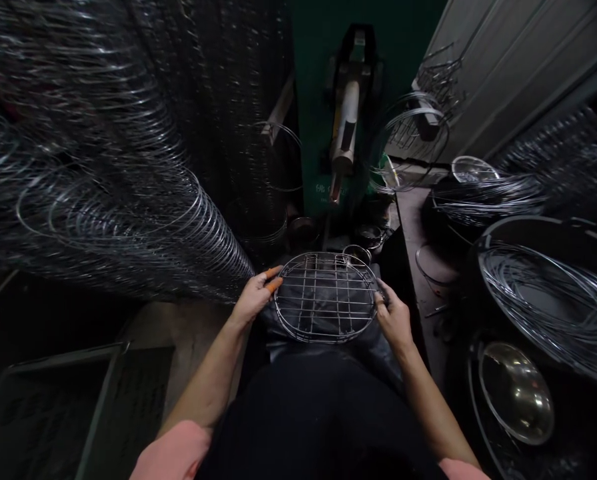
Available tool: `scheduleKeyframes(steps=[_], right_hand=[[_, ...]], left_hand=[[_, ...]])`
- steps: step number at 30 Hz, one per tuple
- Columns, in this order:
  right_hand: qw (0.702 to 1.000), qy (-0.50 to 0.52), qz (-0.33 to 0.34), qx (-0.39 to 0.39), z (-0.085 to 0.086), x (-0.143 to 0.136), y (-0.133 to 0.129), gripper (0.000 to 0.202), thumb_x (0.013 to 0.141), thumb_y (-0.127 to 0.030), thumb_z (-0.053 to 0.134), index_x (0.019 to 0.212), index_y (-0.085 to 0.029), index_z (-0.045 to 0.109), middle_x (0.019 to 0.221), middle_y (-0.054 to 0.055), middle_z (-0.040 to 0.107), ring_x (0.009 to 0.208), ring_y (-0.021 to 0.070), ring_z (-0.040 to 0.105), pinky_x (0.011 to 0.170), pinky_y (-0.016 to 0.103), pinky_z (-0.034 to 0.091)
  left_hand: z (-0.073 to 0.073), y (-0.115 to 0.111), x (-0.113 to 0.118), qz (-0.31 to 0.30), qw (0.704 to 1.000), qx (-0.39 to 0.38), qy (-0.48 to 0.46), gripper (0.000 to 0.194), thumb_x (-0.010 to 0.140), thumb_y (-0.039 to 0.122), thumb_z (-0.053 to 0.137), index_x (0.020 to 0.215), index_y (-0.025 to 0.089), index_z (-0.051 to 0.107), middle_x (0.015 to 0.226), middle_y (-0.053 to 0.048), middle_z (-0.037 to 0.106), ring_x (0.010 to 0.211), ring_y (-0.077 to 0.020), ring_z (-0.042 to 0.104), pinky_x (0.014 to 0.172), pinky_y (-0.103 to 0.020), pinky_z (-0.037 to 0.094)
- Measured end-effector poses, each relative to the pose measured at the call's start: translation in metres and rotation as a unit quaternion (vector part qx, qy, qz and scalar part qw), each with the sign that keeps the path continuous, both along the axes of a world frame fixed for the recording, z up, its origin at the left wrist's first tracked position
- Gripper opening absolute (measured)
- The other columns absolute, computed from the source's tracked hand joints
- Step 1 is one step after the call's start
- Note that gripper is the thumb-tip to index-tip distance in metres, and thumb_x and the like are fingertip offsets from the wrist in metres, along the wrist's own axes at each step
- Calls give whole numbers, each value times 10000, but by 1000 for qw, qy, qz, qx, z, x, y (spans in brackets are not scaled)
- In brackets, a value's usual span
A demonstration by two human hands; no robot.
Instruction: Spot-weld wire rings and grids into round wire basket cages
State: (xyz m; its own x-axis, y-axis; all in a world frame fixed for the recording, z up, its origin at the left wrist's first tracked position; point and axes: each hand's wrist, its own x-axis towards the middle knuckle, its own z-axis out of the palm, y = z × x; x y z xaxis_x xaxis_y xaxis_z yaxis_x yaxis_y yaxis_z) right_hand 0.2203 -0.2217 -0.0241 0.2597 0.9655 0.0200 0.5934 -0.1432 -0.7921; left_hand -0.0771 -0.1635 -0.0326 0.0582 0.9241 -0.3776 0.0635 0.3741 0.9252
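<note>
The round wire rack (328, 298) looks well advanced: its rim is closed and a grid of bars already crosses it. The rim appears doubled, and whether anything is left to add or fix cannot be told from here. It sits over the dark apron (338, 383) on the person's lap, with the left hand (253, 295) clasping one side – orange covers (273, 285) on its fingertips – and the right hand (394, 317) pinching the opposite edge

Ahead stands a green machine (314, 127) with a metal arm (348, 117) pointing down. Tall stacks of wire hoops (128, 133) crowd the left; on the right, past a narrow ledge (412, 207), are loose wire rings (568, 293) and a shiny bowl (518, 393) – all in dim light
</note>
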Motion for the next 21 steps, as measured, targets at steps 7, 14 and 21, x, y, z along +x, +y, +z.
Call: scheduleKeyframes(steps=[7, 14, 21], right_hand=[[999, -31, 0, -42, -3, 5, 3, 437, 830, -340, 465, 1209, -175, 607, 1051, 102, 690, 934, 267, 658, 799, 355, 520], [998, -20, 47, -29, -8, 9, -5, 496, 853, -407, 479, 1277, -162, 559, 1087, 99, 675, 938, 249, 656, 791, 319, 517], [993, 26, 107, -53, -6, 21, -10, 714, 724, -416, 695, 1356, -178, 465, 1082, 53, 674, 1018, 248, 614, 866, 304, 494]], left_hand=[[-5, 2, -1, -5, 1000, 12, 8, 749, 646, 551, 689, 1245, 124, 550, 1123, -111, 655, 978, -258, 613, 904, -399, 454], [-19, 0, -9, -69, 985, 105, 119, 756, 733, 651, 544, 1272, 122, 529, 1310, -121, 539, 1219, -275, 480, 1070, -401, 313], [-11, -3, -24, -215, 950, 105, 200, 828, 789, 646, 454, 1437, 168, 261, 1233, -92, 566, 1119, -250, 526, 994, -382, 379]])
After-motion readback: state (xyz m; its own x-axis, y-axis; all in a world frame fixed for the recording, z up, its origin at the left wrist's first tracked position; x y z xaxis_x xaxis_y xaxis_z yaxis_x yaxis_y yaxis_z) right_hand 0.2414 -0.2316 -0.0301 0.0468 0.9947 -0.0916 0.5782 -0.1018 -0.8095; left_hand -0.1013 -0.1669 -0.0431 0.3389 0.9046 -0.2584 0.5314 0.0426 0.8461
